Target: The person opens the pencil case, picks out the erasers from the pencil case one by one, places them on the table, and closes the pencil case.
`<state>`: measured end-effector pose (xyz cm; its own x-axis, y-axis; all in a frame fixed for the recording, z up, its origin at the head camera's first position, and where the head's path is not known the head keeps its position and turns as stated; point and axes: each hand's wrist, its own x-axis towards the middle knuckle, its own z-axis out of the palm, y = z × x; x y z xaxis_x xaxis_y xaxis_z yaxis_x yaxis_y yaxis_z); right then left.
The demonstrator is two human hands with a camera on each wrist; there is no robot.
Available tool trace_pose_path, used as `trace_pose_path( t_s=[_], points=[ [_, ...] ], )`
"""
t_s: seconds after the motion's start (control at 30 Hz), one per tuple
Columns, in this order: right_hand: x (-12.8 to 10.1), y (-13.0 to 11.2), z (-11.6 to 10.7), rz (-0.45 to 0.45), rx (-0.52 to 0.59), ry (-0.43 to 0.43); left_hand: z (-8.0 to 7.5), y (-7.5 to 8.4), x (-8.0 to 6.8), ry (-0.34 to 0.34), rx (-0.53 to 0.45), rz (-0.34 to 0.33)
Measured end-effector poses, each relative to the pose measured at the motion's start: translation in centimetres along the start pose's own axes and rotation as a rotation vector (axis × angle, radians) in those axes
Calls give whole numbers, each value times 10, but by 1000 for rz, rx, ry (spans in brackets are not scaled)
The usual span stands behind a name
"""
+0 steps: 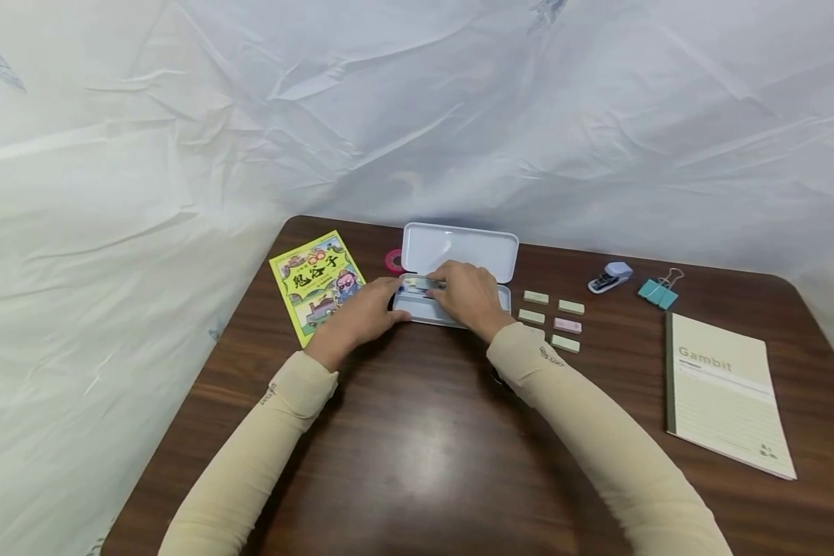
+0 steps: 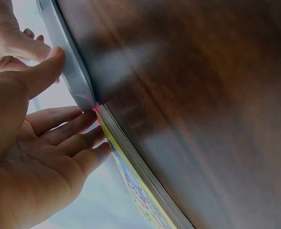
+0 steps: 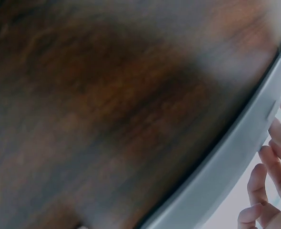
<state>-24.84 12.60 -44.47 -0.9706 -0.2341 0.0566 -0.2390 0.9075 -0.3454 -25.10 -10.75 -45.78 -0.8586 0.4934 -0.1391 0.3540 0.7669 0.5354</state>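
**Inspector:** Item in hand?

**Clerk:** A white metal pencil tin (image 1: 459, 255), lid thrown open toward the far side, standing on the dark brown wooden table (image 1: 417, 448) a little far of centre. Its tray holds some small items, too blurred to identify.

**Inspector:** Left hand?

**Clerk:** The left hand (image 1: 361, 313) rests at the tin's left end. The left wrist view shows the thumb pressed against the tin's wall with the other fingers (image 2: 59, 121) straight and spread beside it; nothing is grasped.

**Inspector:** Right hand?

**Clerk:** The right hand (image 1: 469, 293) lies over the tray with fingers bent down into it. Whether they pinch anything inside, I cannot tell. The right wrist view shows only fingertips (image 3: 274, 162) beside the tin's rim.

**Inspector:** Surroundings?

**Clerk:** Just left of the tin, a yellow illustrated booklet (image 1: 316, 284), with a pink tape roll (image 1: 393, 261) between the two at the far corner. Right of the tin, five small pastel erasers (image 1: 556, 320), green but for one pink. Further right and farther back, a small white stapler (image 1: 610, 276) and teal binder clips (image 1: 658, 292). Near the right edge, a cream notebook with a green spine (image 1: 726, 394). A crumpled white sheet (image 1: 417, 116) hangs behind the table.
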Motion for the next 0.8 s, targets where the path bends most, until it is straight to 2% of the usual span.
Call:
trace_pose_path(
  t_s=[0.13,0.3,0.47,0.53,0.8],
  points=[
    [-6,-9,-10,17,52,-17,1,0,1,-8,4,-12],
    [4,6,7,15,132,-1,0,0,1,-9,17,-4],
    [5,8,9,36,194,-5,5,-5,5,-10,34,-13],
    [4,7,7,42,207,-12,1,0,1,-20,37,-19],
    [3,3,2,48,209,-18,3,-4,5,-31,19,-40]
  ],
)
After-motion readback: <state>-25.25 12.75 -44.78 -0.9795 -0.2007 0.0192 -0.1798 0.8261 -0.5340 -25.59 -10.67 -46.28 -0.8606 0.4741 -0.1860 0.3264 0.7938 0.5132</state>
